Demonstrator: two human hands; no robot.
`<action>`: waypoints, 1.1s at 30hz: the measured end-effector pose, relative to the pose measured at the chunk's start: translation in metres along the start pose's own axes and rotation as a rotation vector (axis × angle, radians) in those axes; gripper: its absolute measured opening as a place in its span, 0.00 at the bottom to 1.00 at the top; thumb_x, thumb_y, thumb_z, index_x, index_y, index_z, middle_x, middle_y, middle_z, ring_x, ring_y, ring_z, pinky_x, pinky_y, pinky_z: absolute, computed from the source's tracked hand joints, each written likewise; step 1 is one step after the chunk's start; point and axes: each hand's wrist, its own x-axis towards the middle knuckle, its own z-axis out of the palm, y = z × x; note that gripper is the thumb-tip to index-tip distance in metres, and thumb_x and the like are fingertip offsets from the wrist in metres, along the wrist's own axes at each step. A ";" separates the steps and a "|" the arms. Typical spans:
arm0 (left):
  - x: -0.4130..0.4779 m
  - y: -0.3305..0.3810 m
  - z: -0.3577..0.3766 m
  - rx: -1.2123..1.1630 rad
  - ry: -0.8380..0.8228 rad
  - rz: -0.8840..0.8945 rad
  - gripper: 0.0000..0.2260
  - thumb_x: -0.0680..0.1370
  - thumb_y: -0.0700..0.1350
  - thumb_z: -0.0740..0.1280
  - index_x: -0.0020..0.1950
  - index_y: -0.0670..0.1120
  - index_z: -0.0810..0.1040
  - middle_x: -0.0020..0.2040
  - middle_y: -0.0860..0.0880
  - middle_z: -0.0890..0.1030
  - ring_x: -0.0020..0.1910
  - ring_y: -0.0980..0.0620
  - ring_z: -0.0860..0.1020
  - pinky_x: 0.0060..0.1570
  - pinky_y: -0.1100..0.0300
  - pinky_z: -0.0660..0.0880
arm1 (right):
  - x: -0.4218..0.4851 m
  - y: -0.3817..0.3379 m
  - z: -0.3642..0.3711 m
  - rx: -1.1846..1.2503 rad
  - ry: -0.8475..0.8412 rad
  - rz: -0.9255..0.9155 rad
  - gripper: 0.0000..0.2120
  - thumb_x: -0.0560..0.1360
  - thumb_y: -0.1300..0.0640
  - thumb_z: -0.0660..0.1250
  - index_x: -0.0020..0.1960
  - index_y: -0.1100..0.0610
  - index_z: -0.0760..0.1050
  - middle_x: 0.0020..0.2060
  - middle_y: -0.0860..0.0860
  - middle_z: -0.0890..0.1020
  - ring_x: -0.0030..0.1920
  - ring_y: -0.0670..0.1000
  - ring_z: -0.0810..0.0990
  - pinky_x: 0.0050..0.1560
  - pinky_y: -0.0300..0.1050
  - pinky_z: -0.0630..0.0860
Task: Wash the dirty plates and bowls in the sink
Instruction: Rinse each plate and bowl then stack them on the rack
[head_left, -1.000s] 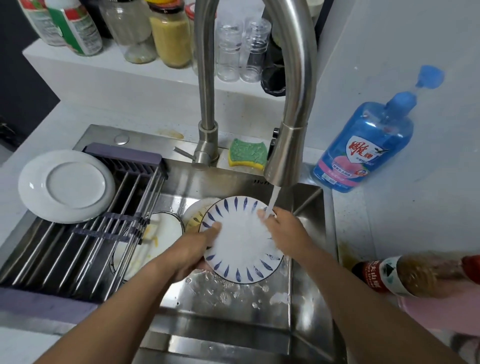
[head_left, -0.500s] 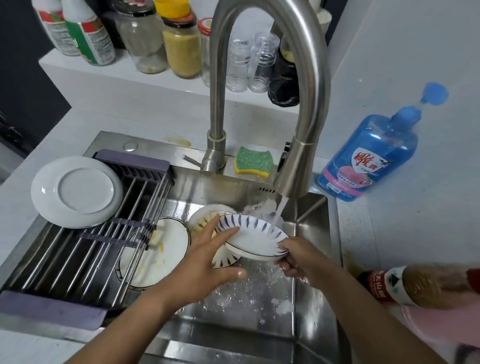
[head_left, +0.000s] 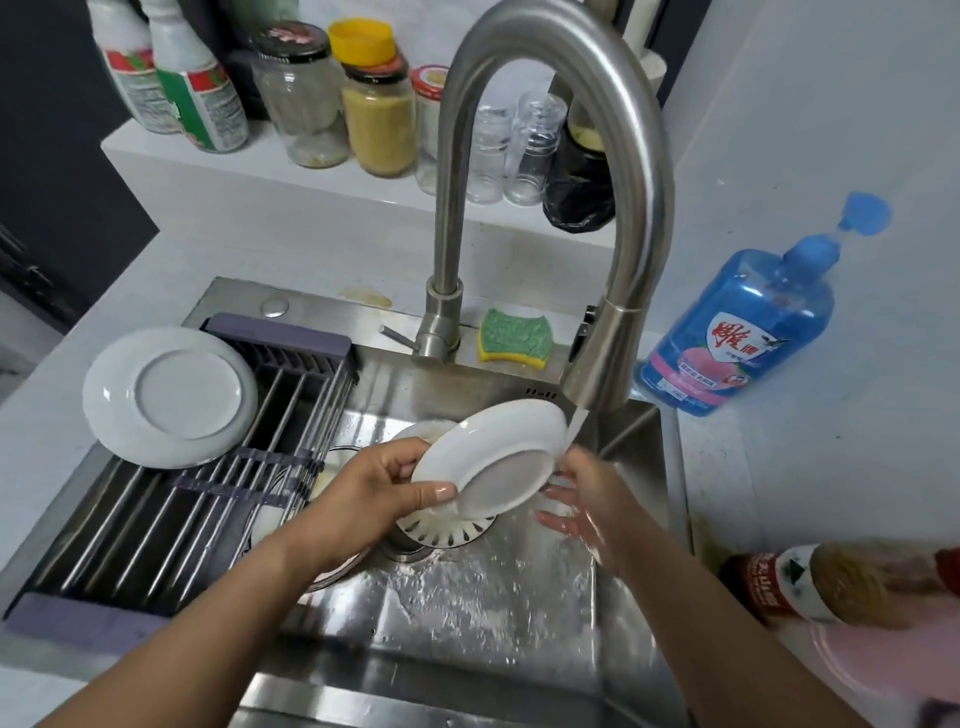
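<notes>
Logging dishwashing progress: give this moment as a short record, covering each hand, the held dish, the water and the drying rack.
Left hand: grips the round white plate by its rim
Held dish: tilted, underside towards camera
Right hand: open, blurred, beside that plate; contact unclear
Water: runs from the curved steel tap onto its rim
Drying rack: holds one upturned white plate

Under the grip of my left hand (head_left: 363, 493) is the wet, shiny steel sink (head_left: 467, 623). Left of my grip, a grey bar rack (head_left: 156, 530) lies across it, with a round white plate (head_left: 171, 395) bottom up on it. Behind my grip, a green and yellow sponge (head_left: 514, 335) sits on the sink's back edge.
</notes>
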 end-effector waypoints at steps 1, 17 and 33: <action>0.001 -0.001 0.001 -0.044 0.009 -0.030 0.13 0.75 0.29 0.70 0.59 0.38 0.81 0.48 0.41 0.87 0.43 0.49 0.85 0.40 0.60 0.81 | -0.002 0.001 0.000 -0.009 -0.001 -0.043 0.10 0.83 0.56 0.60 0.57 0.51 0.79 0.52 0.54 0.83 0.50 0.53 0.83 0.51 0.56 0.82; -0.047 -0.016 -0.047 -0.054 0.574 0.141 0.21 0.74 0.34 0.75 0.66 0.49 0.81 0.54 0.49 0.87 0.56 0.48 0.84 0.60 0.44 0.80 | -0.024 0.027 0.079 -0.233 0.128 -0.481 0.24 0.70 0.56 0.80 0.62 0.44 0.76 0.54 0.45 0.80 0.51 0.44 0.82 0.47 0.42 0.80; -0.076 -0.006 -0.123 -0.338 1.199 0.340 0.21 0.74 0.40 0.77 0.66 0.47 0.79 0.53 0.48 0.85 0.54 0.52 0.84 0.54 0.62 0.81 | 0.007 -0.083 0.250 -0.621 -0.323 -0.682 0.27 0.71 0.61 0.79 0.67 0.52 0.75 0.51 0.39 0.76 0.52 0.45 0.79 0.48 0.30 0.77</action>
